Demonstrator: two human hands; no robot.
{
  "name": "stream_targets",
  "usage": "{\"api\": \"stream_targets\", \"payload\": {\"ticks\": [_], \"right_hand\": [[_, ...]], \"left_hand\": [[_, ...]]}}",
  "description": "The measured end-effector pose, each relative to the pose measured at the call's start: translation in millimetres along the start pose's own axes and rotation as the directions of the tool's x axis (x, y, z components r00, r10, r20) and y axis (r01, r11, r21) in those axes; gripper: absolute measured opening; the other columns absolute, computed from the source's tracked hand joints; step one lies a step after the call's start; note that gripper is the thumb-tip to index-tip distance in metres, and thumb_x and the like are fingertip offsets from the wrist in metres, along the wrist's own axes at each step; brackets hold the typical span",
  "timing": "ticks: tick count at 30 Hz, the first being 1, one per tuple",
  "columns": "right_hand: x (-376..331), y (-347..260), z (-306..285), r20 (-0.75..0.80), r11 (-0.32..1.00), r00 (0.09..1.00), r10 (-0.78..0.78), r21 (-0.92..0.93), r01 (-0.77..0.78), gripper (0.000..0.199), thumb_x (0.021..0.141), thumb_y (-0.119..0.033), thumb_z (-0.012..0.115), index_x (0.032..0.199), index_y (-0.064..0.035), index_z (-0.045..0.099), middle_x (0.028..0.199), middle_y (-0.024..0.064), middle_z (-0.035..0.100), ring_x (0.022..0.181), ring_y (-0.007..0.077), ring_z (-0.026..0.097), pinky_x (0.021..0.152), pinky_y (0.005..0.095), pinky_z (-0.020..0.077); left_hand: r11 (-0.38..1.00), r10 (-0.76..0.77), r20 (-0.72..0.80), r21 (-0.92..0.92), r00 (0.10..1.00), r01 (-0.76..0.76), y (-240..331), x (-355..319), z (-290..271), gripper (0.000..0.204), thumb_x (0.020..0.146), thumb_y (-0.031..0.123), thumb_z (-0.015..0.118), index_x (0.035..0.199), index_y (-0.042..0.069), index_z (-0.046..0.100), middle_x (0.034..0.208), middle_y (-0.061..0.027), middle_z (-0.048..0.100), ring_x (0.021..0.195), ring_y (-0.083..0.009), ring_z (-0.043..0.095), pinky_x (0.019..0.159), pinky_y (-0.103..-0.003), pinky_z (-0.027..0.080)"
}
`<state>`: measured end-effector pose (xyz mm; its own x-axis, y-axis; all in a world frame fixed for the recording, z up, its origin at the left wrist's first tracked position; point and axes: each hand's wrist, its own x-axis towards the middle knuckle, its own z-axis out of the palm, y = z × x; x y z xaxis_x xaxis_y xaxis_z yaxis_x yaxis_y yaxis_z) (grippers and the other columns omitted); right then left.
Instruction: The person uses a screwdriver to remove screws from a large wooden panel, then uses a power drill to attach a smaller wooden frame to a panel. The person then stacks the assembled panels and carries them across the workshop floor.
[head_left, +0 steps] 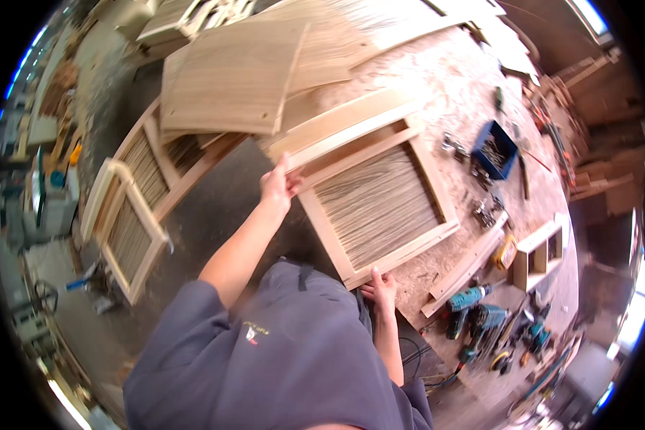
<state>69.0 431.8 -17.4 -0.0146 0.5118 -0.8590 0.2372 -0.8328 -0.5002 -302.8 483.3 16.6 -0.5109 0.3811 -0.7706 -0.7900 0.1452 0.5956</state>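
Our left hand (276, 188) gripped the left side of a wooden framed panel (380, 204), and our right hand (381, 288) pinched its near edge, thumb on top. We had the panel at the near left part of the workbench (444, 80), left of a blue bin (494, 149) and teal drills (469, 298).

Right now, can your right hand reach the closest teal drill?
Probably yes, if the right hand lets go of the wooden frame. The teal drill lies to that hand's right; a wooden strip's end sits between them but looks low.
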Motion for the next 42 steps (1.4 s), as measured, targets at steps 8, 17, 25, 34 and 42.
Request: {"api": "stream_targets", "payload": {"ticks": [8, 17, 25, 34, 42], "right_hand": [[-8, 16, 41, -0.268, 0.935, 0.896, -0.354, -0.070, 0.349, 0.064, 0.084, -0.028, 0.076, 0.129, 0.0047, 0.044, 0.117, 0.0206, 0.061, 0.107, 0.0281, 0.062, 0.090, 0.0367, 0.0509], [-78, -65, 14, -0.148, 0.813, 0.883, -0.445, 0.348, 0.467, 0.055, 0.080, -0.004, 0.070, 0.129, 0.0068, 0.047, 0.113, 0.0151, 0.064, 0.099, 0.0228, 0.065, 0.087, 0.0347, 0.0542], [-192, -141, -16, 0.297, 0.628, 0.928, -0.225, 0.773, -0.095, 0.053, 0.096, -0.044, 0.054, 0.126, 0.0006, 0.056, 0.104, 0.0104, 0.068, 0.085, 0.0190, 0.067, 0.069, 0.0288, 0.0530], [-107, -44, -109, -0.097, 0.838, 0.837, -0.539, 0.041, 0.544, 0.031, 0.095, -0.033, 0.061, 0.103, -0.0035, 0.064, 0.077, 0.0091, 0.068, 0.063, 0.0236, 0.067, 0.056, 0.0348, 0.0530], [-34, 68, -187, -0.609, 0.626, 0.586, -0.534, -0.751, -0.210, 0.045, 0.081, -0.025, 0.073, 0.114, -0.0004, 0.055, 0.102, 0.0212, 0.061, 0.099, 0.0367, 0.061, 0.086, 0.0465, 0.0498]], "left_hand": [[-0.261, 0.810, 0.527, 0.716, 0.256, -0.648, 6, 21, -47, 0.070, 0.067, 0.016, 0.089, 0.122, 0.002, 0.047, 0.099, -0.0180, 0.064, 0.091, -0.0383, 0.064, 0.083, -0.044, 0.052], [-0.083, 0.774, 0.592, 0.450, 0.227, -0.889, 46, 16, 6, 0.060, 0.078, 0.026, 0.082, 0.123, -0.002, 0.055, 0.099, -0.0144, 0.067, 0.085, -0.0263, 0.067, 0.077, -0.037, 0.055], [-0.280, 0.553, 0.797, 0.451, 0.242, -0.848, 201, -91, 120, 0.052, 0.073, 0.011, 0.079, 0.123, 0.004, 0.066, 0.097, -0.0095, 0.073, 0.087, -0.0194, 0.067, 0.082, -0.033, 0.052], [0.073, 0.315, 0.849, 0.424, 0.424, -0.903, 220, -55, 225, 0.054, 0.078, 0.010, 0.068, 0.129, -0.004, 0.058, 0.112, -0.0106, 0.068, 0.101, -0.0184, 0.064, 0.091, -0.031, 0.049], [0.050, 0.271, 0.830, 0.493, 0.487, -0.869, 194, -81, 278, 0.055, 0.071, 0.011, 0.069, 0.124, 0.002, 0.064, 0.102, -0.0047, 0.070, 0.089, -0.0131, 0.064, 0.080, -0.027, 0.050]]}}
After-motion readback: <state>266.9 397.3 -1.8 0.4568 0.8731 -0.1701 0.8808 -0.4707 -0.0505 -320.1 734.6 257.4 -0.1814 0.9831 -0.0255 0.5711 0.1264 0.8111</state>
